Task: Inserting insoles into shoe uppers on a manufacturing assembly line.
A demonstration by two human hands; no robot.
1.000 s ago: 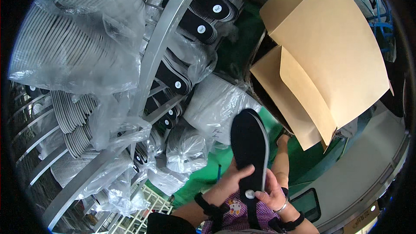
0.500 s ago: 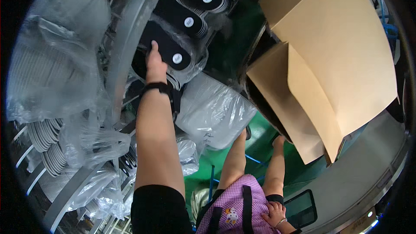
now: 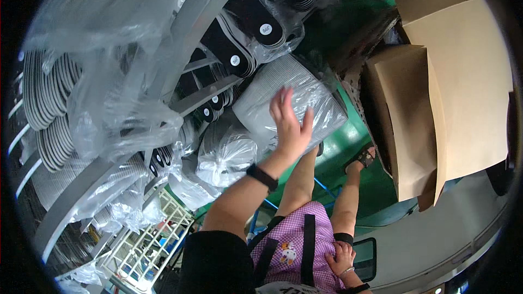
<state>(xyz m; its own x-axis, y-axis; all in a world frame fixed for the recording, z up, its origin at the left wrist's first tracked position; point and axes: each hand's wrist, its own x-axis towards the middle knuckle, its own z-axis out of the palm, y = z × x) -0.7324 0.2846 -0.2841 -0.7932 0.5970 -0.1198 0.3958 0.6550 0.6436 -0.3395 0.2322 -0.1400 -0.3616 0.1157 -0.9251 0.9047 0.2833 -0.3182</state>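
- Head view, and there's your left hand [image 3: 291, 130], out in front of the plastic-wrapped stack [image 3: 327, 98], thumb well apart from the fingers, nothing between them; whether it brushes the wrap, I can't tell.
- Lower down, your right hand [image 3: 340, 258] rests on the purple checked apron [image 3: 321, 228], fingers loosely apart, holding nothing that shows.
- Black insoles [image 3: 218, 43] lie up and left of your left hand, piled beside the metal rail [image 3: 193, 22], white round labels [image 3: 235, 60] facing you.
- The step, I'd judge: an empty-handed reach among the piles. A pick from here would call for lining your fingers up with a pile's edge, clear of loose plastic.
- Containers now! The knotted clear bag [image 3: 226, 158], just below the wrapped stack, holds something pale, blurred by the film.
- Over right, the cardboard box [image 3: 474, 92] has its flaps out; its inside is too dark to read.
- Lower left, the white lattice crate [image 3: 144, 283] carries mixed bits, too small to name.
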